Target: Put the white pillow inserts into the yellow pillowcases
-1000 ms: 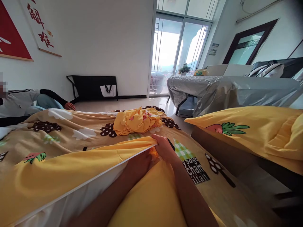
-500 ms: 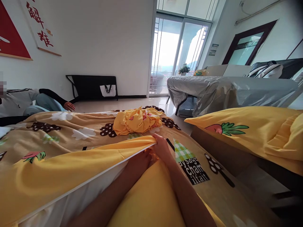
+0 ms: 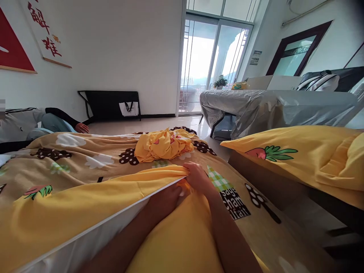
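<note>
A yellow fabric cover (image 3: 93,201) with a printed radish spreads across my lap. Its long opening has a white edge and shows white material inside. My right hand (image 3: 196,176) is closed on the gathered end of that edge. Just below and to its left, my left hand (image 3: 166,197) reaches into the opening with curled fingers; what they hold is partly hidden by the cloth. Between my forearms the near side of the yellow cloth (image 3: 176,239) bulges up. Beyond my hands lies a crumpled yellow cloth (image 3: 163,144).
A tan patterned blanket (image 3: 99,148) lies under the cover. To the right, another yellow piece with a radish print (image 3: 309,159) rests over a brown surface (image 3: 256,178). A plastic-covered table (image 3: 284,108) stands behind. At far left another person's hand (image 3: 82,127) rests near the blanket.
My left hand has drawn back slightly toward me, and the cloth near my right hand parts a little more. My right hand keeps its hold on the edge. The view shifts slightly.
</note>
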